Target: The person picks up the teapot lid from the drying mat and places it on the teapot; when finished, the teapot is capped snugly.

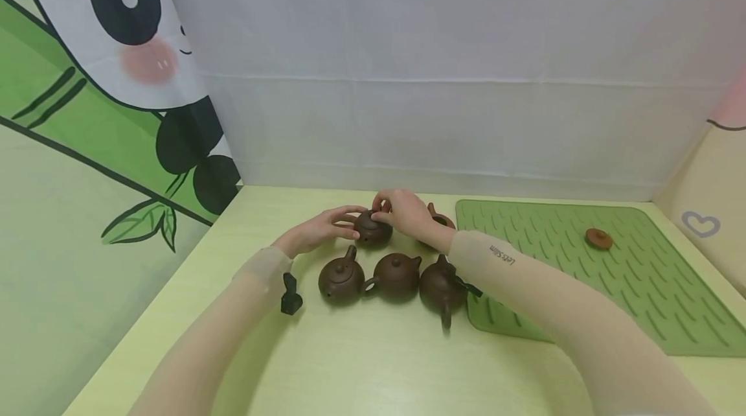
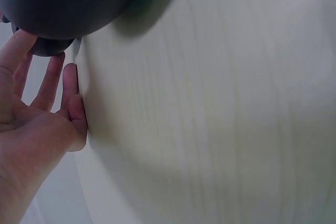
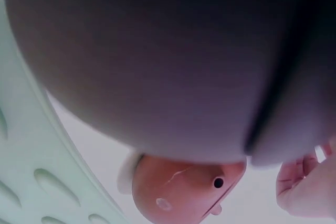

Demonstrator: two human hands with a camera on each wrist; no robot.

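Observation:
At the back of the table, a small dark brown teapot [image 1: 373,234] stands between both hands. My left hand [image 1: 317,230] holds its left side, thumb in front and fingers behind. From the right, my right hand [image 1: 408,212] grips its upper part beside the lid, thumb at the near side; the fingers' contact is partly hidden. In the left wrist view the left hand [image 2: 39,114] reaches this teapot's [image 2: 50,48] lower side. A reddish-brown teapot [image 3: 173,187], its top uncovered in the head view, sits behind the right forearm. The right hand [image 3: 307,184] shows at the right wrist view's edge.
Three dark teapots stand in a row nearer me: left [image 1: 340,281], middle [image 1: 396,278] and right [image 1: 441,288]. A green ridged mat [image 1: 542,241] covers the table's right side, bearing a reddish-brown lid [image 1: 598,239]. A pale wall [image 1: 443,124] rises behind the table.

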